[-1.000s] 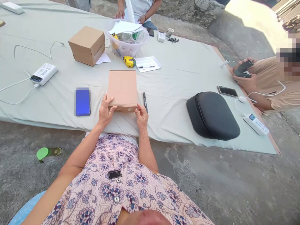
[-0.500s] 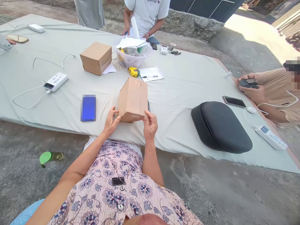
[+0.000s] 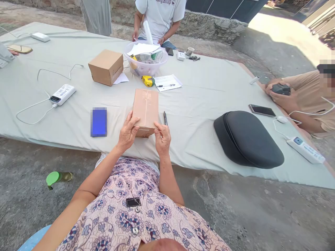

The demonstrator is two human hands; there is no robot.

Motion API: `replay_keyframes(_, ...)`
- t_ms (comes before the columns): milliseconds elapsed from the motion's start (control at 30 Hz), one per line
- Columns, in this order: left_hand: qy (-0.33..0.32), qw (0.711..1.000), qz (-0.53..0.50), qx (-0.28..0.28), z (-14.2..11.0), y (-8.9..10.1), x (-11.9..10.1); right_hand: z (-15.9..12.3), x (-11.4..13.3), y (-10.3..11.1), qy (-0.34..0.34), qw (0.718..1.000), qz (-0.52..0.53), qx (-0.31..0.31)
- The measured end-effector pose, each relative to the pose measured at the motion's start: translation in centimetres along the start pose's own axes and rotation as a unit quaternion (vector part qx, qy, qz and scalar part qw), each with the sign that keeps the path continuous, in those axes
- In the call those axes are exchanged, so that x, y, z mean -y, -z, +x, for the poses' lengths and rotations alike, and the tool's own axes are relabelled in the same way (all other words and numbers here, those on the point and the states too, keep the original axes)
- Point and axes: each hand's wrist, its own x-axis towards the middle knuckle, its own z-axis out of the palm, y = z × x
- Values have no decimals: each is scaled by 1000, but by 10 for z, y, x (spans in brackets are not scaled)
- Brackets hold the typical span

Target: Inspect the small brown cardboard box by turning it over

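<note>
A small brown cardboard box (image 3: 146, 108), taped along its top, is held between both hands at the near edge of a grey-green cloth (image 3: 204, 90) spread on the ground. My left hand (image 3: 127, 132) grips its near left corner, thumb on top. My right hand (image 3: 162, 137) pinches its near right corner. The narrow taped side faces up. A black pen (image 3: 165, 118) lies just right of the box, and a blue phone (image 3: 98, 121) lies to its left.
A second cardboard box (image 3: 106, 67), a clear bowl of items (image 3: 145, 59), a yellow tape measure (image 3: 148, 81) and a paper sheet (image 3: 167, 82) lie further back. A black case (image 3: 247, 138), a white power bank (image 3: 62, 94) and a green-capped bottle (image 3: 56, 177) are nearby. Other people sit opposite and at right.
The box was lifted off the cloth and turned over in both hands; its narrower taped face is now upward. The head view also rose slightly.
</note>
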Motion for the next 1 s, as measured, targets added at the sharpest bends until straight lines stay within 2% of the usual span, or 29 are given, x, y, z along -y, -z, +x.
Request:
replay_keyframes(133,16,1000,3,-14,1,3,-4,-6,-8,-5,-44,999,17,26)
replay_keyframes(300,21,999,4,-44,-1,9,2,-15,-24,-13,-112,990,30,78)
replay_keyframes(400,23,998,-1,-54,-2,13,5,-19,-31,-14,-128,986,7,109)
replay_keyframes(633,17,996,-10,-89,-6,18,11,-22,-34,-18,-149,981,-6,128)
replay_keyframes(733,19,994,-17,-105,-8,18,13,-23,-34,-20,-147,982,6,122)
replay_keyframes(867,44,991,-28,-125,-10,16,11,-22,-32,-18,-137,987,16,81)
replay_keyframes(1000,94,986,-57,-128,-13,10,9,-16,-28,-9,-126,991,16,38)
